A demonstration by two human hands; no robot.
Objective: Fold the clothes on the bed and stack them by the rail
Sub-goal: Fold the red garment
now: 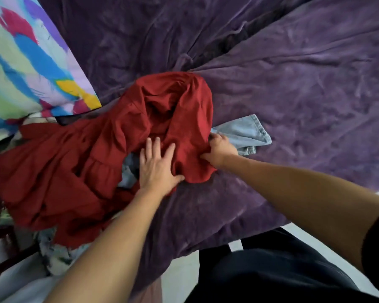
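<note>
A person leans over the near edge of a bed (pixel 293 84) covered in crushed purple velvet, both bare forearms stretched out over a rumpled red garment (pixel 85 171). The garment, gathered in tiers and loose folds, sprawls from the middle of the bed towards its left edge and has not yet been folded.

The left hand (pixel 155 165) lies flat on the red cloth, fingers straight and fanned apart, the palm pressing down near the garment's near hem. Just to its right, the right hand (pixel 219 149) has its fingers curled into the cloth, bunching the garment's right edge in its grasp.

A piece of pale blue denim (pixel 245 132) lies under the red garment, its hemmed end poking out on the purple cover just beyond the right hand; a little more of it shows through a gap beside the left hand.

At the bed's far left corner lies a quilt (pixel 26 62) splashed with blue, green, pink and yellow. Along the left edge, dark wooden rails (pixel 0 239) show beside a crumpled patterned cloth (pixel 53 248), which the red garment partly covers. The person's dark trousers (pixel 271 270) stand against the bed's near corner, over a pale floor (pixel 179 276).
</note>
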